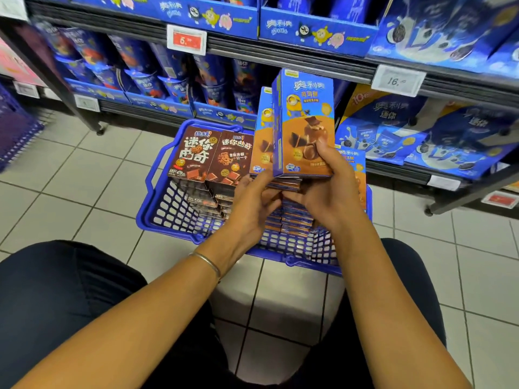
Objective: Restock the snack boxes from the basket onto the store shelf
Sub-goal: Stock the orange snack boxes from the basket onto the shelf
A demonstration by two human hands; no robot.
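Minion-print snack boxes (pixel 306 127) stand upright just above the blue basket (pixel 174 211), the right hand (pixel 328 192) pinching the front one low down and the left hand (pixel 252 203) curled beneath them, its grip unclear; better to square both before lifting to the store shelf (pixel 295 60) beyond.

View: single head-worn wide-angle camera.
Facing: forward and down, over the knees (pixel 64 279) toward basket (pixel 168 211) and shelf (pixel 280 58).
Nearness: close; basket just ahead, mid-frame.
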